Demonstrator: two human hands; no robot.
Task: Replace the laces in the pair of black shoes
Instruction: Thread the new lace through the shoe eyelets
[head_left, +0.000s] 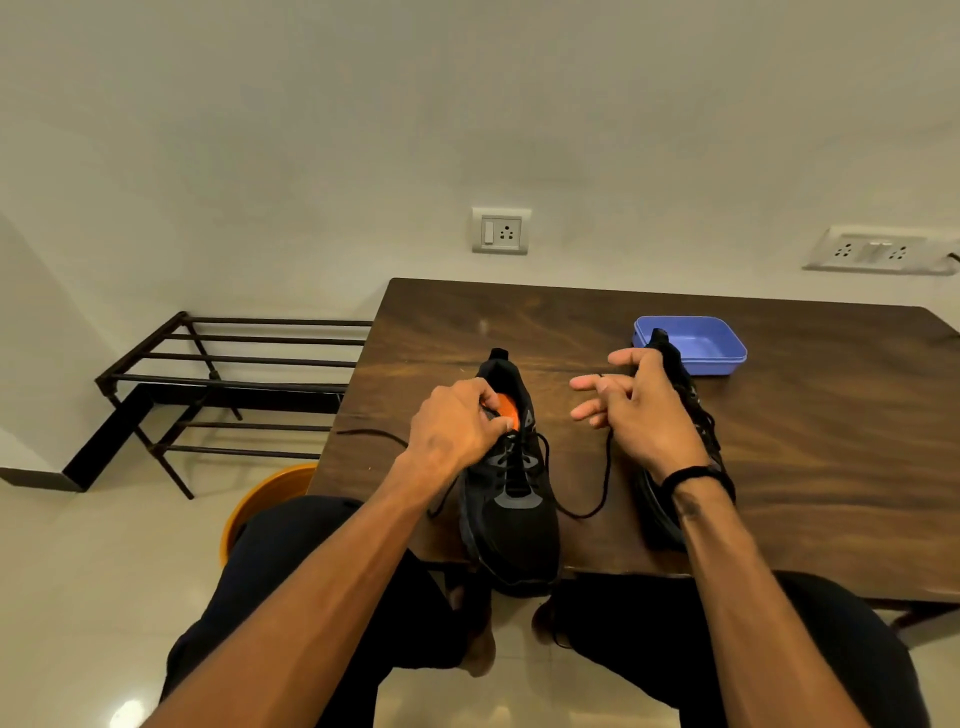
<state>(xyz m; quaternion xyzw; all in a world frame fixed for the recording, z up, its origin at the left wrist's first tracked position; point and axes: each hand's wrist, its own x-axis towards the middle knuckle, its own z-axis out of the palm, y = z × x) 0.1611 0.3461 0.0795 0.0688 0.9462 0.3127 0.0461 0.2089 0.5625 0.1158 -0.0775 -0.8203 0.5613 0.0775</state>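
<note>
Two black shoes stand on the wooden table (805, 441). The left shoe (511, 525) has an orange insole and points its toe toward me over the table's front edge. My left hand (457, 423) grips its collar and tongue, fingers curled. A black lace (605, 483) runs from this shoe's eyelets in a loop up to my right hand (636, 410), which pinches the lace end with the other fingers spread. Another lace end trails left past the table edge. The right shoe (691, 415) lies mostly hidden behind my right hand and wrist.
A blue plastic tray (719, 358) sits behind the right shoe. A black metal shoe rack (223, 379) stands left of the table, with an orange bucket (260, 504) beside my knee. Wall sockets are behind the table.
</note>
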